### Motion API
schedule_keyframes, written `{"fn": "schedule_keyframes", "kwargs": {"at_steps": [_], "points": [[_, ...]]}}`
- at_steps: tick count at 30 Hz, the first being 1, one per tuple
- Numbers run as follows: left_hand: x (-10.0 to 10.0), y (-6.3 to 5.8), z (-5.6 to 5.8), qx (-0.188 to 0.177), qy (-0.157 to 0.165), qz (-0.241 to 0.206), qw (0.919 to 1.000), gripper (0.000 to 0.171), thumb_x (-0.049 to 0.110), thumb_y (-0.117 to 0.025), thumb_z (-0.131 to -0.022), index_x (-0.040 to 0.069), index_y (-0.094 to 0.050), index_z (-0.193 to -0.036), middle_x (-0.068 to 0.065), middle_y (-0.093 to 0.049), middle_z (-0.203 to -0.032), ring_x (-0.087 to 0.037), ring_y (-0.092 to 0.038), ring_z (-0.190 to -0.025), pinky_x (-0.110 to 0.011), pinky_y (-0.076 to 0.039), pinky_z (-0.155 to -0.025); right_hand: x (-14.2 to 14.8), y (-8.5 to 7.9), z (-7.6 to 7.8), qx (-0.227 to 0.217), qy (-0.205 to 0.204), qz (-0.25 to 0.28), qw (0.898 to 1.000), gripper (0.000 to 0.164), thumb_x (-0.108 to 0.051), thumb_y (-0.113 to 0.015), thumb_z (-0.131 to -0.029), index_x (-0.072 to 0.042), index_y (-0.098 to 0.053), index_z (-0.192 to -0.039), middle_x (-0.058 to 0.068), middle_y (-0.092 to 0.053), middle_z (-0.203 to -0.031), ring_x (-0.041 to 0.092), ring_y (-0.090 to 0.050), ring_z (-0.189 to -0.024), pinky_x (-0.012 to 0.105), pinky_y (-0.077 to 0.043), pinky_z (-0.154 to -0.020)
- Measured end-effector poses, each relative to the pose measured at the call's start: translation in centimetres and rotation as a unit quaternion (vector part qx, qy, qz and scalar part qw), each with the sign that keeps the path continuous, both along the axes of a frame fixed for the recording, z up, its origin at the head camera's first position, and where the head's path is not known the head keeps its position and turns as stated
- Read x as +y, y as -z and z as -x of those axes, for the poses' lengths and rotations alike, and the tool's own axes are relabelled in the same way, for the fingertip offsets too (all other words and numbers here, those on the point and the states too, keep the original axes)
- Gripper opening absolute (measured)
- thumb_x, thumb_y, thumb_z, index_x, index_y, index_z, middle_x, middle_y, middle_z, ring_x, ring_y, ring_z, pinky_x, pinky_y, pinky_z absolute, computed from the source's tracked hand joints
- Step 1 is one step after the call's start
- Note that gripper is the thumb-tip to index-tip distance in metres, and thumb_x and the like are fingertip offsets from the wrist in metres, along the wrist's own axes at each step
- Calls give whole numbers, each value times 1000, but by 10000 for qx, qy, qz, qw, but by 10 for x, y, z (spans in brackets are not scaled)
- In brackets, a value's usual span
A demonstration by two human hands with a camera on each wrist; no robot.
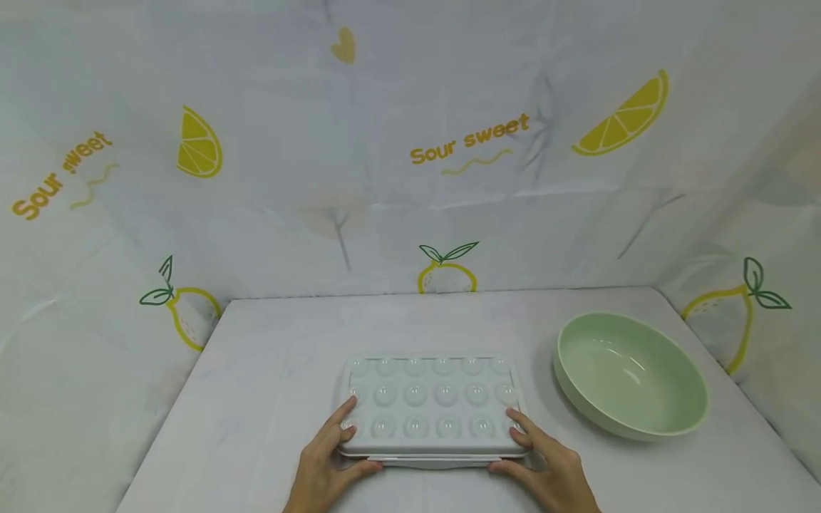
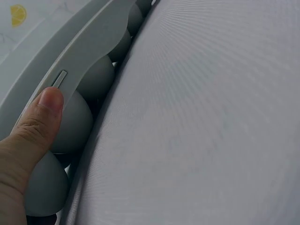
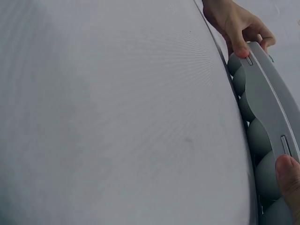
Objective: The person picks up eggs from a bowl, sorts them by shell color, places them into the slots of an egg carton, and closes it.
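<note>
A pale grey-white plastic egg box (image 1: 431, 410) with a closed lid lies on the table, rows of round domes across its top. My left hand (image 1: 330, 456) grips its near left corner, fingers over the lid and thumb at the front edge. At the near right corner my right hand (image 1: 545, 459) holds it likewise. Close up in the left wrist view, the left thumb (image 2: 40, 117) presses the front rim just below a small slot. In the right wrist view, the right thumb (image 3: 288, 173) touches the rim by another slot; rounded cups (image 3: 259, 136) bulge underneath.
A light green bowl (image 1: 631, 377) stands to the right of the box, tilted in appearance. White cloth covers the table (image 1: 256, 370). Behind rises a cloth backdrop (image 1: 385, 214) printed with lemons and lettering, which also closes off both sides.
</note>
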State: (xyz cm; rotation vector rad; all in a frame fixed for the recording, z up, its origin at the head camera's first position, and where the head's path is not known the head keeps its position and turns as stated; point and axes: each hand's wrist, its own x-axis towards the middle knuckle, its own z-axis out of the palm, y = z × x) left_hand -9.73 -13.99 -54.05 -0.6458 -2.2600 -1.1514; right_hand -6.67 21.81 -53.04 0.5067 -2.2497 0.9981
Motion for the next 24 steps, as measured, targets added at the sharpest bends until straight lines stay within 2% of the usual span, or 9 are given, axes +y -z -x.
{"fn": "schedule_keyframes", "kwargs": {"at_steps": [4, 6, 10, 15, 18, 20, 22, 24], "points": [[2, 0, -2, -22, -56, 12, 10000, 49, 29, -94, -60, 15, -65, -96, -13, -62, -145, -19, -59, -135, -5, -35, -115, 0, 1, -2, 125, 55, -11, 9999, 91, -20, -100, -48, 0, -67, -130, 13, -81, -94, -22, -57, -114, -1, -39, -106], [2, 0, -3, -90, -38, -59, 9999, 49, 28, -94, -59, 14, -65, -96, -14, -62, -145, -14, -57, -137, -5, -36, -115, 0, 1, -2, 191, 44, 59, 9998, 89, -21, -100, -49, 1, -68, -129, 13, -81, -93, -21, -58, -113, 0, -40, -106], [4, 0, -5, -254, -93, -46, 9996, 50, 28, -94, -61, 11, -66, -98, -14, -61, -146, 1, -44, -140, -5, -33, -116, -2, 0, -3, 251, 45, 221, 9994, 87, -21, -101, -50, 2, -69, -128, 11, -81, -88, -21, -59, -113, 1, -42, -106], [2, -1, -5, -446, -157, 137, 9988, 51, 32, -93, -64, 12, -64, -101, -13, -59, -148, 2, -38, -141, -4, -30, -116, -6, -2, -5, -46, 131, 260, 9996, 90, -13, -101, -48, 0, -67, -130, 12, -81, -89, -23, -57, -114, 0, -40, -107], [-1, -3, -1, -524, -9, 156, 9985, 50, 33, -93, -66, 14, -62, -101, -13, -58, -150, -1, -43, -142, -3, -30, -117, -7, -2, -3, -259, 313, 138, 9991, 93, -13, -101, -48, -6, -66, -134, 9, -81, -91, -24, -55, -114, -3, -36, -108], [-3, -5, 3, -545, 78, 226, 9982, 49, 35, -93, -67, 16, -58, -97, -12, -57, -150, -9, -51, -142, -2, -31, -117, -8, -2, -1, -308, 420, 8, 9986, 95, -15, -101, -49, -9, -65, -136, 5, -81, -91, -22, -57, -113, -4, -34, -108], [-5, -7, 6, -542, 95, 381, 9978, 50, 36, -94, -67, 16, -55, -92, -10, -57, -150, -20, -58, -138, -3, -32, -116, -7, -3, 2, -289, 459, -122, 9985, 96, -17, -101, -49, -10, -64, -138, 3, -81, -92, -15, -64, -109, -5, -33, -107], [-6, -10, 8, -554, 0, 693, 9961, 53, 40, -94, -67, 18, -51, -89, -7, -57, -150, -24, -65, -129, -4, -38, -113, -6, -3, 4, -266, 435, -286, 9983, 97, -20, -101, -51, -10, -62, -139, 2, -81, -98, -5, -71, -104, -5, -33, -108]]}}
